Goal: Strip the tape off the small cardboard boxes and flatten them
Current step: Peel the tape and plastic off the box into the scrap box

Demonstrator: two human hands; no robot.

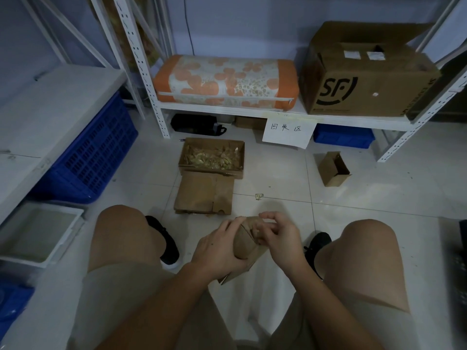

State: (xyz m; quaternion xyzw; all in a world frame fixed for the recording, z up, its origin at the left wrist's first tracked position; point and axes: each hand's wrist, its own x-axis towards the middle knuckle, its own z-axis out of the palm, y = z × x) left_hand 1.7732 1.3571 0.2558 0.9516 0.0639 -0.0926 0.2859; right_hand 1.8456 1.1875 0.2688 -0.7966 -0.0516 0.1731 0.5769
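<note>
Between my knees I hold a small brown cardboard box (246, 245) above the floor. My left hand (217, 251) grips its left side, thumb under and fingers over the top. My right hand (280, 238) has its fingers curled at the box's top right edge, pinching there; whether tape is between the fingertips cannot be told. On the tiles ahead lies a stack of flattened boxes (203, 193). Behind it stands an open box (211, 155) filled with crumpled tape strips. Another small open box (333, 169) lies on its side at the right.
A white shelf rack (252, 113) holds an orange flowered cushion (225, 80) and a large SF carton (366, 74). A paper sign (288, 131) hangs from the shelf. Blue crates (93, 152) sit at the left. A tape scrap (258, 196) lies on the floor.
</note>
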